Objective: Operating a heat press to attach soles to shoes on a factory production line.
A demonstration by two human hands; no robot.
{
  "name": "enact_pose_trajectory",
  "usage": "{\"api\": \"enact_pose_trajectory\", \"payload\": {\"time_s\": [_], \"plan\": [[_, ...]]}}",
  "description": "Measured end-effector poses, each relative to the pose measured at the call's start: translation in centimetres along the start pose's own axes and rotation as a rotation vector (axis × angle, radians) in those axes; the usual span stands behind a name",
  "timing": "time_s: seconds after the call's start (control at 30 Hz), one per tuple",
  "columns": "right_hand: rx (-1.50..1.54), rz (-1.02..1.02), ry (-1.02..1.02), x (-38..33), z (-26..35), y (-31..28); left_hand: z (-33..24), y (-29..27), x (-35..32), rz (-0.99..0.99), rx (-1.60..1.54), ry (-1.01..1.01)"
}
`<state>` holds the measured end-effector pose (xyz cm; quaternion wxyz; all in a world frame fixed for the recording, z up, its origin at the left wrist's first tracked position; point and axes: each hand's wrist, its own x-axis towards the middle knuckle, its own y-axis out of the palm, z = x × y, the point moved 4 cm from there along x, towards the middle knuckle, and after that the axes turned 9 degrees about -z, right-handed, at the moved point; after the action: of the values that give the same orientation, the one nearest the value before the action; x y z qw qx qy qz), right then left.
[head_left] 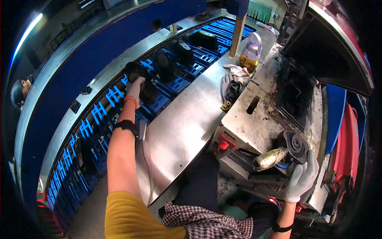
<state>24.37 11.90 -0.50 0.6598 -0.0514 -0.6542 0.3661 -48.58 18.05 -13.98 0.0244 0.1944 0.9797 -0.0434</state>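
My left hand (pixel 136 85), in a pale glove with an orange cuff, reaches over the conveyor (pixel 99 113) of blue slats. Its fingers are closed on a black shoe (pixel 134 68), partly hidden by the hand. Further along the belt stand more black shoes, among them one shoe (pixel 163 65) close by and another (pixel 206 40) further off. My right hand (pixel 304 179), white-gloved, rests with fingers stretched out against the near corner of the machine. Just beside its fingertips is a round black knob-like part (pixel 296 144), with a tape-wrapped handle (pixel 270 159) to its left.
A metal ledge (pixel 187 123) runs between conveyor and machine (pixel 254 119). On it are a jug (pixel 250 53) with yellow liquid and some gloves (pixel 227 85). A red switch (pixel 224 144) sits on the machine's front. A blue panel (pixel 119 40) rises beyond the belt; a person (pixel 20 93) shows at far left.
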Motion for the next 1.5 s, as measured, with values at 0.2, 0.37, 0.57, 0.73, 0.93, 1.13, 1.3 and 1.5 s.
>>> {"api": "enact_pose_trajectory", "payload": {"time_s": [0.2,0.37,0.57,0.73,0.93,1.13,1.3,1.5], "plan": [[-0.034,-0.007,0.033,-0.4,-0.1,0.1,0.3,2.2,2.5,-0.027,0.358,0.213],[-0.025,-0.005,0.035,0.5,0.7,-0.6,0.5,4.1,-4.9,-0.135,0.524,0.286],[0.070,-0.053,0.054,2.1,2.2,-0.6,0.1,0.4,-18.9,0.573,0.675,0.348],[0.109,-0.037,0.129,2.0,2.1,-1.5,2.0,-0.5,-26.2,0.477,1.125,1.003],[0.148,-0.078,0.141,1.0,0.7,-2.1,1.9,0.4,-28.3,0.440,0.926,1.016],[0.051,-0.191,0.205,-1.2,2.3,-1.4,3.7,-1.1,-26.1,0.401,0.880,1.112],[0.072,-0.247,0.137,-1.7,1.6,-2.3,-0.4,0.5,-30.0,0.497,0.941,1.132],[0.090,-0.219,0.134,-2.0,1.5,-2.3,-1.6,0.4,-31.1,0.525,0.963,1.089]]}}
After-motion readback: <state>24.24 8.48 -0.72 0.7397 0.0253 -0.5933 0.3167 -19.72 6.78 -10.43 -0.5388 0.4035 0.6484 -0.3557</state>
